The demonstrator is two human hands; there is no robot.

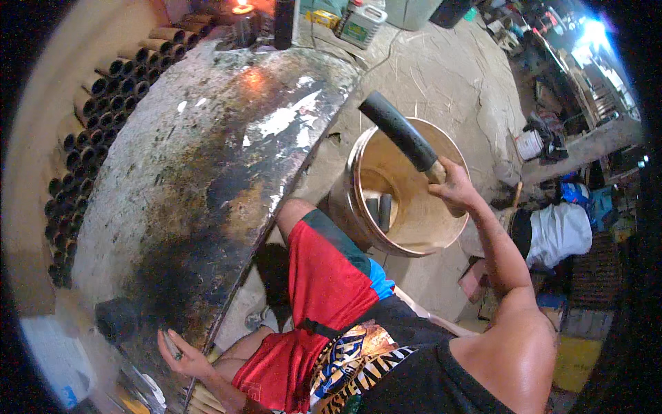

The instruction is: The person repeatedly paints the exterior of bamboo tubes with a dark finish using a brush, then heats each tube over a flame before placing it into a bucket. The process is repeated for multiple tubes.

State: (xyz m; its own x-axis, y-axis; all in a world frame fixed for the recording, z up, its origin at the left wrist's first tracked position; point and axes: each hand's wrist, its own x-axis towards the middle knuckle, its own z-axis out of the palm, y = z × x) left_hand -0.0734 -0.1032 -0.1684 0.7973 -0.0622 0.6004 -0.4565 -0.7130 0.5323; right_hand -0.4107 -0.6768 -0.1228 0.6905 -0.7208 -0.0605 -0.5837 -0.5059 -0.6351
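My right hand (454, 185) is closed around the bare tan end of a black cylindrical tube (398, 131). The tube is held slanted over the open mouth of a large tan drum (353, 196), its black end up and to the left. Inside the drum stand a couple of shorter dark tubes (384, 211). My left hand (185, 357) rests at the near edge of a worn, black-stained worktable (152, 179), its fingers curled around a small greyish object I cannot make out.
Several dark-ended tubes (114, 86) are stacked along the wall beyond the table. A small flame (242, 8) burns at the table's far end. Near it stands a white jug (361, 25). A white sack (562, 233) and a cluttered bench (583, 148) are on the right.
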